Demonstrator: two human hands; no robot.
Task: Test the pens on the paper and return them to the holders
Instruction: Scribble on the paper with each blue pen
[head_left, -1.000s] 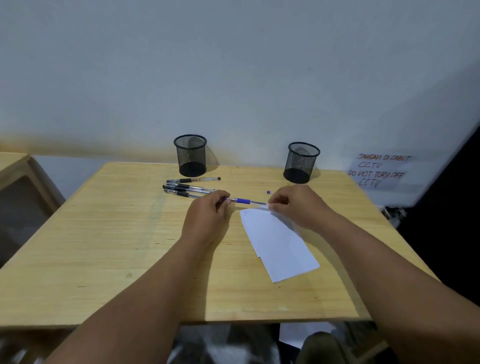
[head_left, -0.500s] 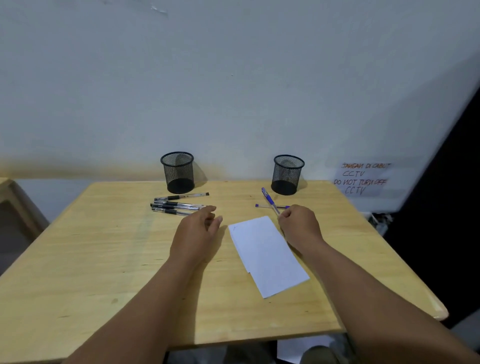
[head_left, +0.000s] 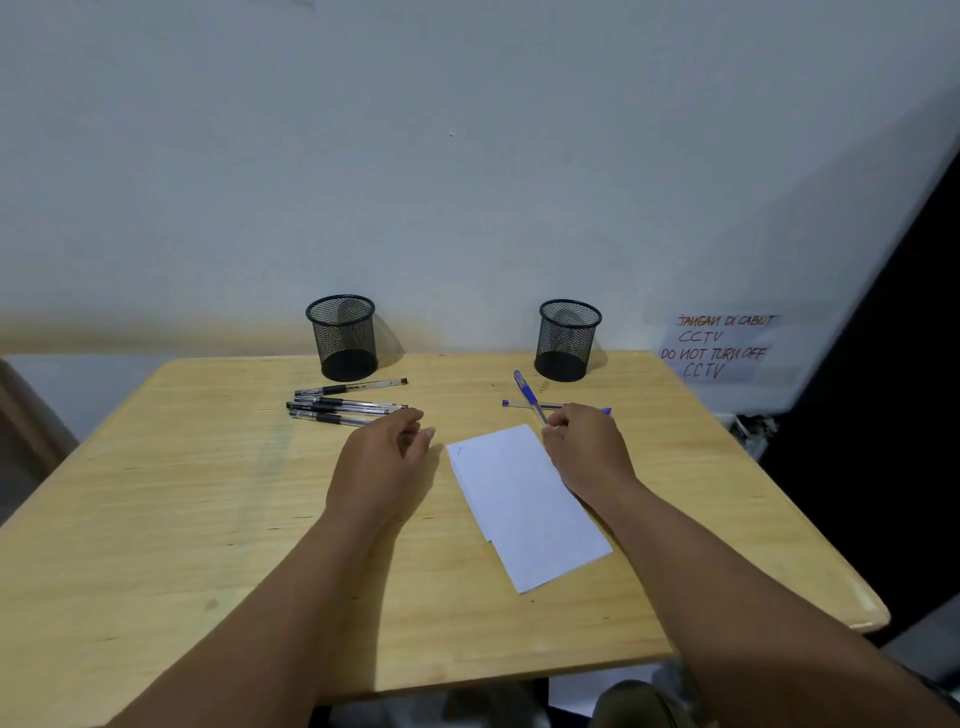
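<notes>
Blue pen (head_left: 525, 393) now raised, pinched in right hand (head_left: 584, 448); left hand (head_left: 382, 457) relaxed beside smooth white paper (head_left: 524, 501).

Bare surface (head_left: 182, 519) lies open left of the paper (head_left: 524, 504). Black pens (head_left: 343, 402) crowd the way to the left holder (head_left: 343, 338); a blue pen (head_left: 556, 405) lies before the right holder (head_left: 567, 340).

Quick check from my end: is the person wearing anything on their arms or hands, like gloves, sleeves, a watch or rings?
Nothing shows. The left hand and right hand are bare, with no gloves, and no rings visible on the fingers. Both forearms are uncovered up to the bottom edge of the picture: no sleeve, watch, wristband or marking appears on either wrist.
</notes>
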